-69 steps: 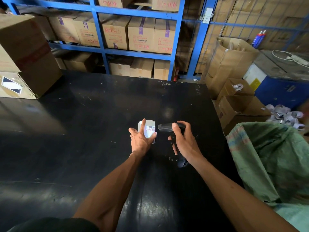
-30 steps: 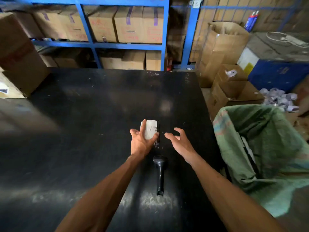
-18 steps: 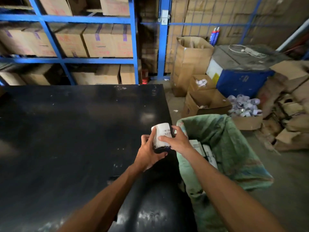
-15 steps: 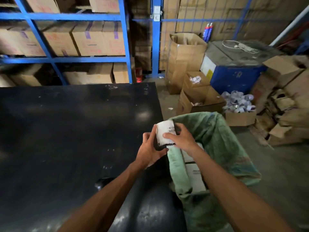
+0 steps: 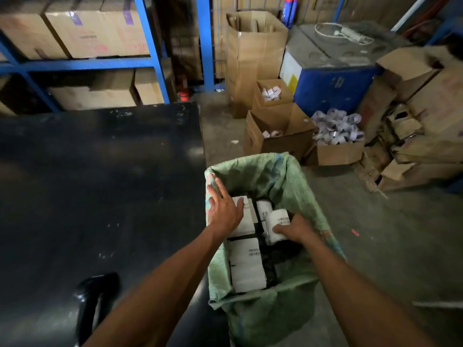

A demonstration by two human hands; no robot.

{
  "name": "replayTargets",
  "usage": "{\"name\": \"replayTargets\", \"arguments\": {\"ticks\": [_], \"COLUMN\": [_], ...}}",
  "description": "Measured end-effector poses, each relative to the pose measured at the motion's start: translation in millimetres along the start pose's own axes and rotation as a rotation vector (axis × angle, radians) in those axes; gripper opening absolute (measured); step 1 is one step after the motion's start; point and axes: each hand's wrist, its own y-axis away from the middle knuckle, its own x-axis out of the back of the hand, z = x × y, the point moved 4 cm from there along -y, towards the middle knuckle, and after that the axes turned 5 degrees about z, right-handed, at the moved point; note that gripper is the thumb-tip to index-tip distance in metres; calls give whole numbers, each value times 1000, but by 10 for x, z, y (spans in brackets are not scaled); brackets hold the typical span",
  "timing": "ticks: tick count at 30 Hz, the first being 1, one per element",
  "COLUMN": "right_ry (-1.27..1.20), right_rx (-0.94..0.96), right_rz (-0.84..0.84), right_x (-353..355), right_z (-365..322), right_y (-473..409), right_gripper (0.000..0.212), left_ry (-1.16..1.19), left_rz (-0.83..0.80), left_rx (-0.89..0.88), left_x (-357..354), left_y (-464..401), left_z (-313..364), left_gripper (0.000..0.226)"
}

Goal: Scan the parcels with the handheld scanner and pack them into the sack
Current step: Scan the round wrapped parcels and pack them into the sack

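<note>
Parcel (image 5: 275, 227), a small white roll-shaped packet with a printed barcode label, sits in the grip of the right hand (image 5: 294, 229), whose fingers curl round its lower end; it is inside the mouth of the green woven sack (image 5: 283, 171), just above the packages already packed there. Those are white labelled boxes (image 5: 246, 264) lying flat, with dark wrapping showing between them (how deep the pile goes cannot be told). Over the sack's near-left rim hangs the left hand (image 5: 224, 211), fingers straight and spread, palm down, holding nothing; whether it touches the box beneath is unclear. On the black table (image 5: 100, 176), near its front edge and well apart from both hands, lies the black handheld scanner (image 5: 94, 299), partly hidden by the left forearm. The sack stands on the concrete floor against the table's right edge. Beyond it are open cardboard cartons (image 5: 275, 136) with small white rolls in them, a blue cabinet (image 5: 333, 88), and blue shelving (image 5: 82, 63) stacked with taped boxes.
</note>
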Motion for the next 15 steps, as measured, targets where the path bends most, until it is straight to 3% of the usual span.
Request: {"name": "replayTargets", "arguments": {"ticks": [5,11,15], "right_ry": [255,331,280], "right_rx": [-143,-203,-211], "right_rz": [-184,-330,-324], "right_x": [-425,-769,-948], "right_z": [510,676,821], "right_y": [-412,-581,-730], "right_gripper": [127,105,116], "left_ry": [-141,-153,-203], "left_rz": [75,62,79], "left_rx": [69,93,84], "left_x": [22,35,4], "left_y": [-178,-202,-228], "left_z": [-84,-109,-117], "left_gripper": [90,90,89]}}
